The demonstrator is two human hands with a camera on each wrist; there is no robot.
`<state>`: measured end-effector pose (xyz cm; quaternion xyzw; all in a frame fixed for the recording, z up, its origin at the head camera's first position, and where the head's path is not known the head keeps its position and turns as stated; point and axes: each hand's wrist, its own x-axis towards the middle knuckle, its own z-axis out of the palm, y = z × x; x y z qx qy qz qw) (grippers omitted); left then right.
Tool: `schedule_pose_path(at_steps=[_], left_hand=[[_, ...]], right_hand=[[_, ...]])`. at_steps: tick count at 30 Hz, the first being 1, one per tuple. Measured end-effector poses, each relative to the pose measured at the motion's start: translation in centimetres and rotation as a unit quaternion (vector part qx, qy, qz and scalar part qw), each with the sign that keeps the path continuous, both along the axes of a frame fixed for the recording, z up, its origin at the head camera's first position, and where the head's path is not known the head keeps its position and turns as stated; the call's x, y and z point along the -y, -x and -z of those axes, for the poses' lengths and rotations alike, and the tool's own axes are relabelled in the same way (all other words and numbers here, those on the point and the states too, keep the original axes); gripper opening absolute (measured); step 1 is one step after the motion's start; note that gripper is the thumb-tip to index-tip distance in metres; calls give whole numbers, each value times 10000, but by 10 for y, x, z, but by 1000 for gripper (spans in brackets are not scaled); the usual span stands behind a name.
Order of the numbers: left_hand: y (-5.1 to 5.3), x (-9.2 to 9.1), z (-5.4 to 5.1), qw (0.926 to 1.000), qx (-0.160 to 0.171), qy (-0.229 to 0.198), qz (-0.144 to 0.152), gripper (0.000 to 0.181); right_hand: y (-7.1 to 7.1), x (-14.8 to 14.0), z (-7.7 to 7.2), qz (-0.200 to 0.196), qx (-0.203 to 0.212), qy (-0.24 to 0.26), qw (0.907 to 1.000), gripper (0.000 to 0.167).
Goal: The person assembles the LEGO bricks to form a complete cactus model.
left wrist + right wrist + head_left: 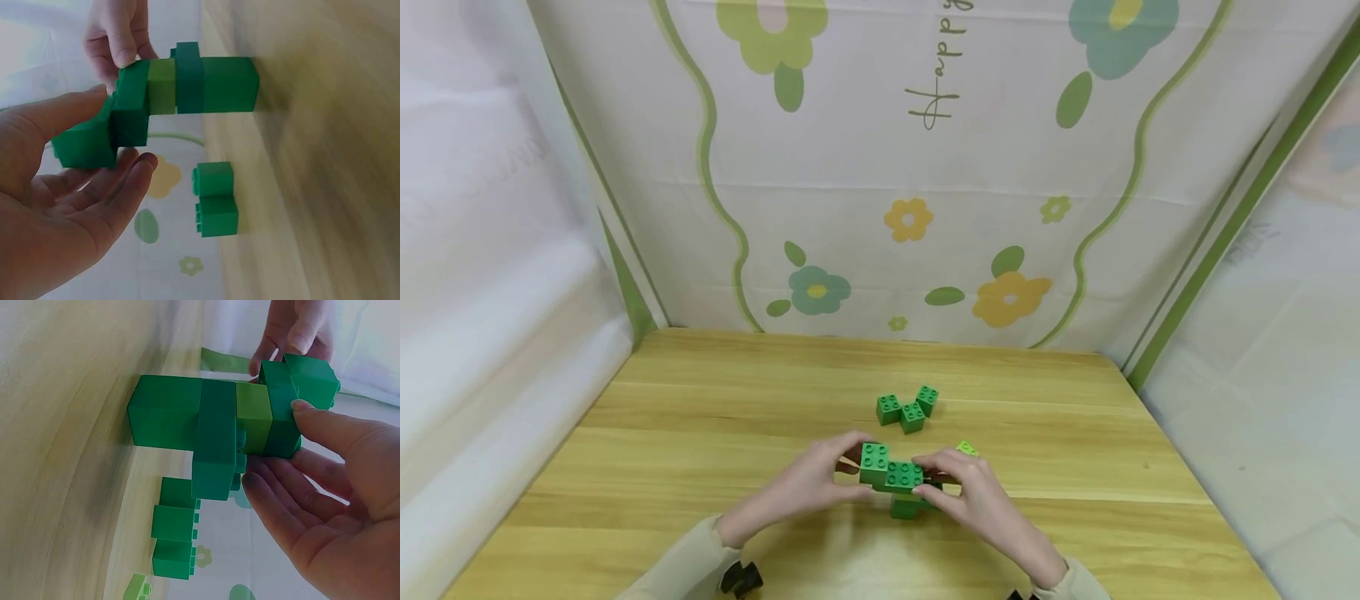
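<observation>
A stack of green bricks [904, 507] stands on the table, with a light green brick [162, 86] in its middle. The top long brick [280, 406] juts to the left and carries a square brick [874, 463] on its left end. My left hand [812, 477] has its thumb and fingers around that square brick. From the other side, my right hand [972, 493] holds the right end of the top long brick between thumb and fingers. A lower dark green brick [215, 440] sticks out to the right, below the right fingers.
Behind the stack, three green bricks [912, 417] lie close together on the wooden table [737, 392]. A light green brick [967, 448] is partly hidden behind my right hand. Patterned white cloth [850, 167] encloses the table at the back and sides.
</observation>
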<state>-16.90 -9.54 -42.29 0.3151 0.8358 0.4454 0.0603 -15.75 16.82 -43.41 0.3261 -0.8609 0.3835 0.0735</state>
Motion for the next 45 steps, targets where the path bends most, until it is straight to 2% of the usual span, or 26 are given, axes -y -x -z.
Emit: schedule_pose_path(at_steps=[5, 10, 12, 22, 33, 45], left_hand=[[4, -7, 11, 9981, 584, -218, 2, 58], [9, -14, 22, 9900, 1244, -660, 126, 60], [10, -15, 25, 9883, 1341, -709, 123, 58], [14, -21, 35, 9874, 1429, -671, 68, 44], [13, -25, 39, 9852, 1528, -778, 7, 44], [14, -22, 39, 9856, 1508, -724, -234, 44]], right_hand=[[-1, 1, 0, 14, -73, -25, 10000, 33], [-2, 0, 0, 24, -113, -124, 9999, 33], [-2, 0, 1, 15, -112, -149, 9998, 33], [-3, 0, 2, 4, -115, -132, 9998, 31], [-2, 0, 2, 16, -126, -141, 9998, 31], [3, -15, -2, 547, -319, -251, 9977, 28]])
